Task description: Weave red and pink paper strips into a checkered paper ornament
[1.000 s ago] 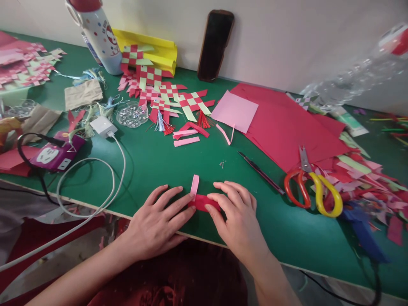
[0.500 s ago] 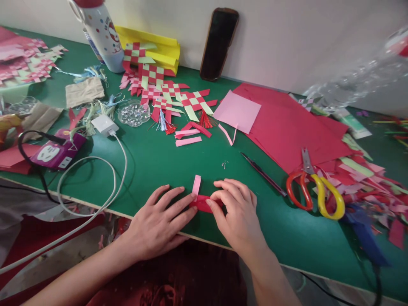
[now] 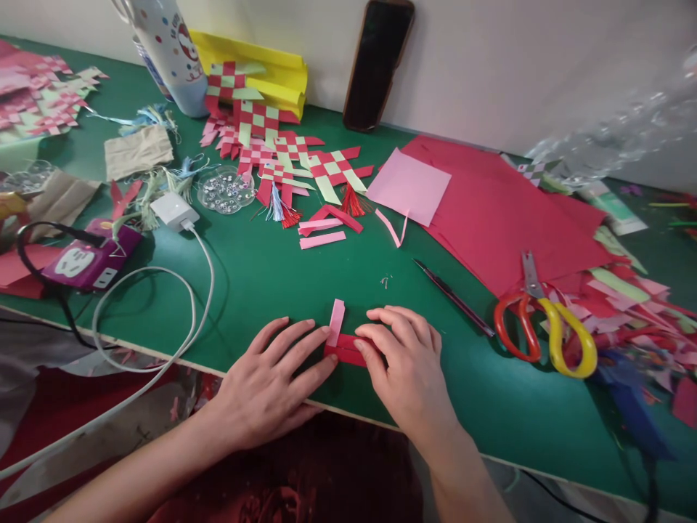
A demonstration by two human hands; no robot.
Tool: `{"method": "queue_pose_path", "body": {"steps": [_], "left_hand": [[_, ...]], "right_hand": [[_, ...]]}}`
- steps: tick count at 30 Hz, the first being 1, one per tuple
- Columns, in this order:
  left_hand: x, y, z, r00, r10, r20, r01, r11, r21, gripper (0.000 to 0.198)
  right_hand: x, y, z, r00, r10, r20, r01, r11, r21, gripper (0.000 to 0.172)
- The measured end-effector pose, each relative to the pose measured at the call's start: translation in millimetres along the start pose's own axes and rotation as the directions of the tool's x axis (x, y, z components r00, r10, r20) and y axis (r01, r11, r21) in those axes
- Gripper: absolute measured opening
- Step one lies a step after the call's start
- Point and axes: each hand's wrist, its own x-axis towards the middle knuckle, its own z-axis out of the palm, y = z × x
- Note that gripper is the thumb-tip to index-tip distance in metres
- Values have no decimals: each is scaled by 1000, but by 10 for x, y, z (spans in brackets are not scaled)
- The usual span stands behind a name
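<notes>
My left hand point(image 3: 269, 381) lies flat on the green table point(image 3: 261, 276) near its front edge, fingers stretched out, fingertips pressing the left end of a folded red paper strip point(image 3: 346, 350). A pink paper strip point(image 3: 336, 321) sticks up from that red strip, slotted into it. My right hand point(image 3: 406, 367) rests on the right part of the red strip with curled fingers pinching it against the table.
Behind lie woven red-and-green paper pieces point(image 3: 288, 156), loose pink strips point(image 3: 321, 240), a pink sheet point(image 3: 408, 187) on red sheets point(image 3: 501, 211), a pen point(image 3: 451, 298), scissors point(image 3: 544, 327), paper scraps point(image 3: 632, 298), a bottle point(image 3: 168, 54), a phone point(image 3: 378, 65), a charger point(image 3: 173, 212) with cable, and a power strip point(image 3: 87, 263).
My right fingers have slid left along the red strip and curled onto it. The left hand has hardly moved. The view has shifted slightly.
</notes>
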Motion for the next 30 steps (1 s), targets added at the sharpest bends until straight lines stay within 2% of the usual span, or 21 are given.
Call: {"method": "queue_pose_path", "body": {"steps": [8,15,30], "left_hand": [[3,9,-15,1000,-20,1,20,1000,-9,52],[13,1,-35,1000,-5,4,5,1000,3,53],[13,0,-31,1000,3,10,-3,1000,-4,54]], "right_hand": [[20,-10,-11,999,-33,30,32,998,45,18],[29,15,-16,997,-55,52,53,998,23,17],[12,21,-31,997,-55,50,50,995,87,15]]}}
